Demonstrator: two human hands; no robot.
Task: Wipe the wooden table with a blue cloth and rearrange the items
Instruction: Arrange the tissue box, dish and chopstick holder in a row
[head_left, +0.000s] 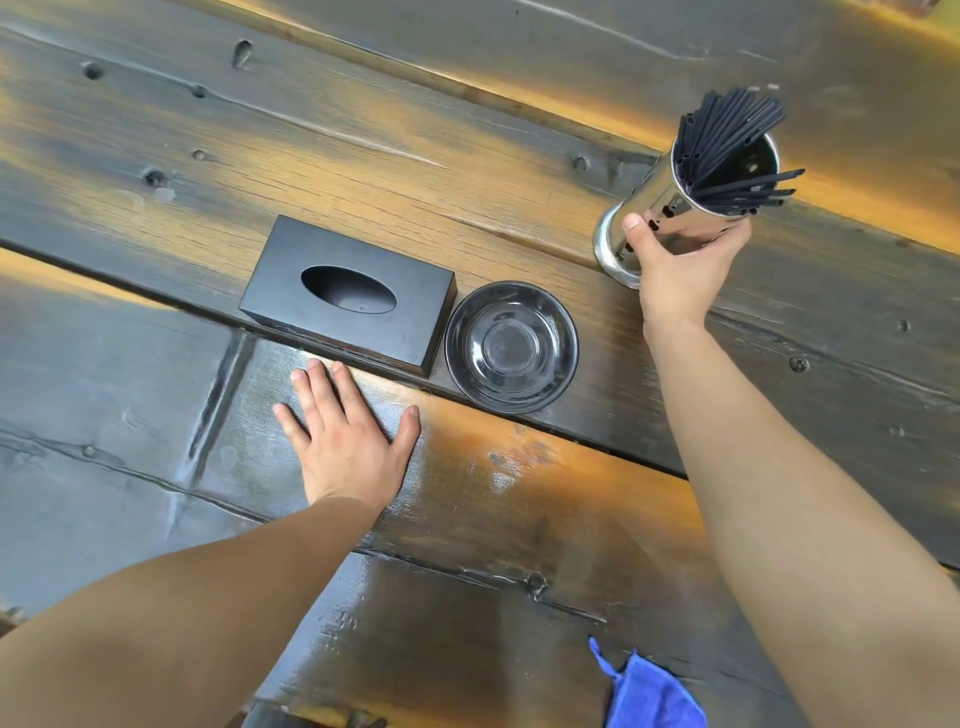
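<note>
My right hand grips a shiny steel holder full of black chopsticks at the right of the dark wooden table; the holder leans to the right. My left hand lies flat, palm down and fingers spread, on the table just in front of a black tissue box. A black bowl sits right beside the box, on its right. The blue cloth lies crumpled at the near edge, under my right forearm.
The table is made of wide planks with gaps, knots and screw heads. Wet, glossy streaks show on the planks near my left hand. The table's near edge runs along the bottom left corner.
</note>
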